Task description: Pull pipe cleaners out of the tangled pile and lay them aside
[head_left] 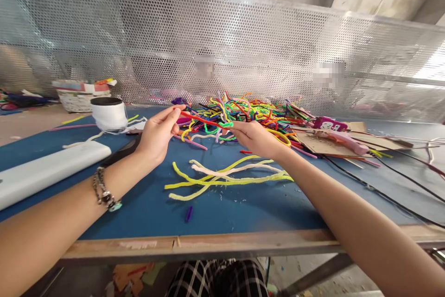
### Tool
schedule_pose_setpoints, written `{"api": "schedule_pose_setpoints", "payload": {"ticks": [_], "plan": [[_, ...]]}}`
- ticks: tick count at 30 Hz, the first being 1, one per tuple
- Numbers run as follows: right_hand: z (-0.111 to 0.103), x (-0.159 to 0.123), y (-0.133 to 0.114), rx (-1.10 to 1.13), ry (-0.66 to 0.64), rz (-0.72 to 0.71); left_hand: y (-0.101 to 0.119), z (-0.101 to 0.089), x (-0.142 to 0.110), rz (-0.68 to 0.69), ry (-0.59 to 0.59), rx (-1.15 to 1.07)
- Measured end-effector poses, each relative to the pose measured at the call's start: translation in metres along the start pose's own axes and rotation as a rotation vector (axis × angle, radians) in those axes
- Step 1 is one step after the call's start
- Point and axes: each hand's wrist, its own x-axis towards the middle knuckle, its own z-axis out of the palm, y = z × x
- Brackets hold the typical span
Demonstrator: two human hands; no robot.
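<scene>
Between my two hands a red pipe cleaner (200, 118) is stretched above the blue table top. My left hand (158, 132) pinches its left end between thumb and fingers. At the other end my right hand (255, 137) is closed, with a short green pipe cleaner piece (225, 125) showing at its fingertips beside the red one. Whether the green piece is joined to the red cannot be made out. Below the hands lie several loose yellow pipe cleaners (194, 182) and a pale cream one (222, 172). A tangled pile of coloured pipe cleaners (239, 109) sits behind the hands.
A white thread spool (109, 115) and a long white box-like object (52, 169) stand to the left. On the right, a pink-handled glue gun (342, 142) rests on cardboard (314, 145), with cables trailing. A perforated metal screen (222, 42) closes off the back.
</scene>
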Motion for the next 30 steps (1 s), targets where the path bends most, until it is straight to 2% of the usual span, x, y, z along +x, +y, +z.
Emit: {"api": "schedule_pose_setpoints", "payload": {"ticks": [6,10,17,23,30], "plan": [[0.002,-0.002,0.004,0.075,-0.068,-0.026,0.002,-0.003,0.002,0.011,-0.002,0.044],[0.001,-0.002,0.007,0.077,-0.059,0.004,0.005,-0.005,0.005,0.001,0.048,0.033],[-0.002,-0.001,0.003,0.081,-0.04,0.001,0.008,-0.003,0.005,0.009,0.043,0.013],[-0.003,-0.002,0.002,0.126,-0.102,0.022,0.012,-0.003,0.007,0.008,0.079,-0.041],[-0.005,-0.002,0.003,0.048,-0.052,-0.043,0.016,-0.003,0.007,0.012,0.088,-0.05]]}}
